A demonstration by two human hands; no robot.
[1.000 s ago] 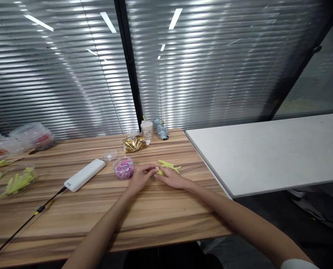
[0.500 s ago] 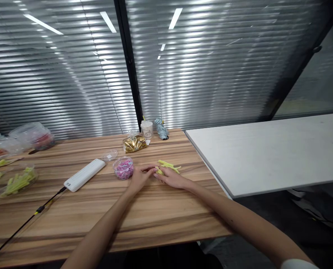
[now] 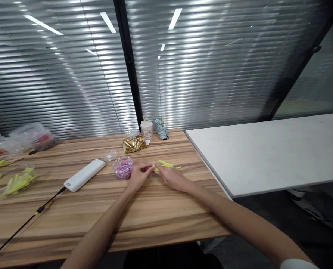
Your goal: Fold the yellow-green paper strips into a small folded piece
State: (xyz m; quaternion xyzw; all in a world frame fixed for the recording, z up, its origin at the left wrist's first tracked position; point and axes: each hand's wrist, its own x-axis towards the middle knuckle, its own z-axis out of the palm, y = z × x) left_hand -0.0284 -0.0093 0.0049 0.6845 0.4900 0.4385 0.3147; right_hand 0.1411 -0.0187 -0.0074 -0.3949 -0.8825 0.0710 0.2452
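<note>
My left hand (image 3: 138, 175) and my right hand (image 3: 170, 176) meet on the wooden table (image 3: 99, 209), fingers curled together around a small yellow-green piece (image 3: 156, 168). A few more yellow-green strips (image 3: 166, 164) lie just beyond my right hand. A clear round tub of pink rubber bands (image 3: 123, 168) stands just left of my left hand, its clear lid (image 3: 109, 155) lying behind it.
A white power bank (image 3: 84, 174) with a black cable (image 3: 21, 226) lies to the left. Clear bags of yellow-green strips (image 3: 16, 182) sit at the far left. A gold packet (image 3: 134, 143), a white cup (image 3: 146, 129) and a folded umbrella (image 3: 161, 129) stand at the back. A white table (image 3: 267, 149) adjoins on the right.
Both hands have shifted slightly away from me, and the fingers have closed tighter over the small yellow-green piece. Nothing else has moved.
</note>
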